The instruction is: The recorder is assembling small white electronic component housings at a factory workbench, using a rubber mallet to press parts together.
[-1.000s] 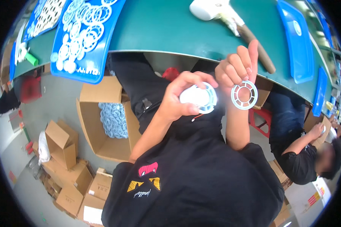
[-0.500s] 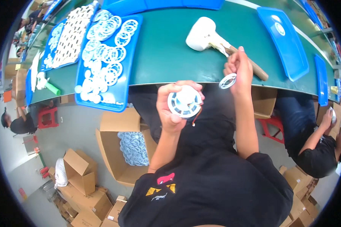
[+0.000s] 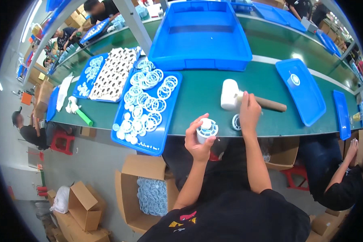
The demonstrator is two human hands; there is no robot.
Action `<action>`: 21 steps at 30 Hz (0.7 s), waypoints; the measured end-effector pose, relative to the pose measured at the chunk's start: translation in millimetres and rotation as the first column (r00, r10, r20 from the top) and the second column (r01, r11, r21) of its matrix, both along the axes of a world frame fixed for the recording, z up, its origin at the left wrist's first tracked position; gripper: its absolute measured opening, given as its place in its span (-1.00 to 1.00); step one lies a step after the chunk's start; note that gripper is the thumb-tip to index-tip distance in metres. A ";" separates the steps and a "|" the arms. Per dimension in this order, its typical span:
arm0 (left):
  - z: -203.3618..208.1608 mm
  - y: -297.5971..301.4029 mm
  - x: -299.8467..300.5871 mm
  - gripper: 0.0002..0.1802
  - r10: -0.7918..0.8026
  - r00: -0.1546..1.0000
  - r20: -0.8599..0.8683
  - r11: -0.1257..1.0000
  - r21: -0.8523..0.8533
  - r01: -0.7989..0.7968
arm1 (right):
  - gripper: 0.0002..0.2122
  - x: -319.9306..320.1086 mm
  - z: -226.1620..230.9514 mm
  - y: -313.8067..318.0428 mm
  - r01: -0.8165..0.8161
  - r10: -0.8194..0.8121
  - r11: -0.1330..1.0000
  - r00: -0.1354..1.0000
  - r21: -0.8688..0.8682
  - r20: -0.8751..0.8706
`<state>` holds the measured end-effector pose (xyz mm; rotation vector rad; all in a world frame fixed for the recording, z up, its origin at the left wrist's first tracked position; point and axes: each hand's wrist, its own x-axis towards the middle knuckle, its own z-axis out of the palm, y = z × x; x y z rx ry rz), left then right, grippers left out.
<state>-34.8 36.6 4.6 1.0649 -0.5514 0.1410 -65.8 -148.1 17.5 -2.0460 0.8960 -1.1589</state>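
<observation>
Upright in my left hand (image 3: 197,142) is a white round plastic housing (image 3: 207,131), with a slotted ring and a smooth knob on top. Fingers and thumb wrap its sides. My right hand (image 3: 251,113) is closed, its fingertips bunched over the handle of a white-headed mallet (image 3: 272,104) lying on the bench. Whether they touch the handle I cannot tell. A white slotted ring (image 3: 236,122) shows at the palm side of this hand, apparently held by its lower fingers, which are mostly hidden.
Left of my hands, a blue tray (image 3: 163,139) bears several slotted rings and small white discs. Behind it stand a spotted white sheet (image 3: 113,72) and a big blue bin (image 3: 201,64). A blue tray (image 3: 308,103) lies right. Below, a carton (image 3: 127,201) holds bluish rings. A co-worker (image 3: 343,177) sits right.
The view has tilted up, showing more of the bench. My left hand has turned the housing more upright. My right hand stays by the mallet, whose handle now lies more level across the view.
</observation>
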 end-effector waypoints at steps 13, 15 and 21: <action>-17.6 -2.7 13.0 -0.39 0.142 0.976 0.167 0.873 0.443 -0.203 | -0.77 -83.2 17.0 4.0 -0.686 0.632 0.717 0.715 -0.124 -0.299; -19.1 1.5 10.1 -0.40 0.147 0.980 0.133 0.865 0.464 -0.193 | -0.77 -86.7 15.6 6.3 -0.685 0.624 0.715 0.715 -0.138 -0.314; -16.4 12.7 5.4 -0.35 0.150 0.952 0.265 0.800 0.533 -0.275 | -0.74 -81.7 0.5 5.9 -0.579 0.531 0.804 0.800 -0.131 -0.278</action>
